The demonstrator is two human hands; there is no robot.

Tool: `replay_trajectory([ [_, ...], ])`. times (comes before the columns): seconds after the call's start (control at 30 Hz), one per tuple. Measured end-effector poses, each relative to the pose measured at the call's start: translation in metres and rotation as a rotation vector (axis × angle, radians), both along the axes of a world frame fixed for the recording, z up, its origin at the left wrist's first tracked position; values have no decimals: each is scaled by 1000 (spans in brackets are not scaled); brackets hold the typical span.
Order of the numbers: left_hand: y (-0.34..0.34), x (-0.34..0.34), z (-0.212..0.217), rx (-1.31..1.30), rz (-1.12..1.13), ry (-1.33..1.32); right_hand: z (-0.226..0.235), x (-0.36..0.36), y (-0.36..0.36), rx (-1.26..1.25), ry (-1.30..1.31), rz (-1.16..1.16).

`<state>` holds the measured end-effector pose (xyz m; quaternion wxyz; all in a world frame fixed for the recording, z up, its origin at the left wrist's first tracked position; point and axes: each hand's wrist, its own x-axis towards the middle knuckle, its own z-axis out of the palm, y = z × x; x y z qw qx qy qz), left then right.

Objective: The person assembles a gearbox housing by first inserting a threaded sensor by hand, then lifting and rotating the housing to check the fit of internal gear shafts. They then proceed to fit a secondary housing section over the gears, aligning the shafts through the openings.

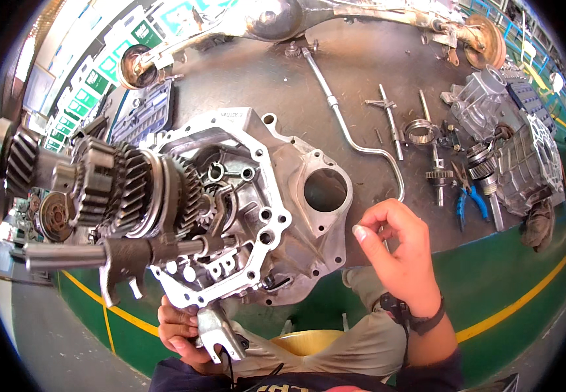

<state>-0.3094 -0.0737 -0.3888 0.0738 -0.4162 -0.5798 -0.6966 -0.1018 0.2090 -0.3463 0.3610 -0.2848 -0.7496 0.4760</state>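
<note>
A large open gearbox housing stands before me at the table edge, its flange facing left. A gear shaft stack juts from it toward the left, above a shift rail carrying a dark fork. Under the lower flange, my left hand is closed on a silver, two-pronged shift fork. My right hand hovers right of the housing, with thumb and fingers curled together; what they pinch, if anything, is hidden. Close behind it lies the bent crank-shaped speed wrench, its near end partly covered by the hand.
A vehicle axle spans the far side. To the right lie blue-handled pliers, a geared shaft, a shift rod and another casing. A blue tool tray is at left; a yellow stool shows below.
</note>
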Motion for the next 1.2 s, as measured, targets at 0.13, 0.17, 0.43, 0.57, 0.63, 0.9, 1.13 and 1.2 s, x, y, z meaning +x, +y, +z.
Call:
replay_trajectory([
  [0.13,7,-6,16,0,0,79,-5,-10,-2,-8,16,-9],
  [0.17,13,-8,15,9,-19,114,-9,-9,0,-24,8,-29],
  [0.43,16,-6,12,86,10,92,-14,-24,-7,24,-121,-62],
  [0.57,20,-5,10,84,-18,115,-36,-21,-4,83,-94,-71],
  [0.63,17,-6,18,58,-12,140,-42,-27,-7,87,-86,-65],
  [0.9,8,-8,19,20,-88,128,-47,-29,-16,153,-134,-79],
  [1.13,8,-11,20,13,-97,159,-49,-34,-19,179,-166,-114],
  [1.2,12,-9,26,32,-39,156,-52,-34,-19,170,-151,-110],
])
